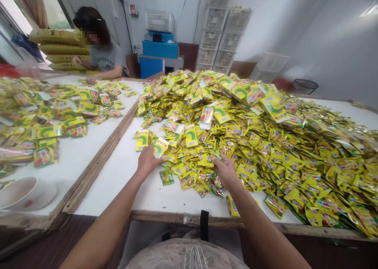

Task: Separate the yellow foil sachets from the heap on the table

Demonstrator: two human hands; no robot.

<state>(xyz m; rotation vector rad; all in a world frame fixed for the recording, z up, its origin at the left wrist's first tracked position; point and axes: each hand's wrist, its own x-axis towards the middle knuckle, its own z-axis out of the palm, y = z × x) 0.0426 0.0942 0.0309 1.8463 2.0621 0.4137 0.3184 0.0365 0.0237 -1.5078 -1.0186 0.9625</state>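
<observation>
My left hand is closed at the near left side of the heap, with a small flat yellow-and-green carton between thumb and fingers. My right hand rests on the loose yellow sachets, its thumb and forefinger apart and touching them; the other fingers are partly hidden. Another carton lies just beyond my left hand, and one more carton lies flat between the hands. A darker green sachet sits on the white tabletop close to my left wrist.
The large heap of sachets fills the right side, with cartons on top. A wooden edge divides this table from another, where packets and a white bowl stand. A co-worker sits behind it. Crates are stacked by the wall.
</observation>
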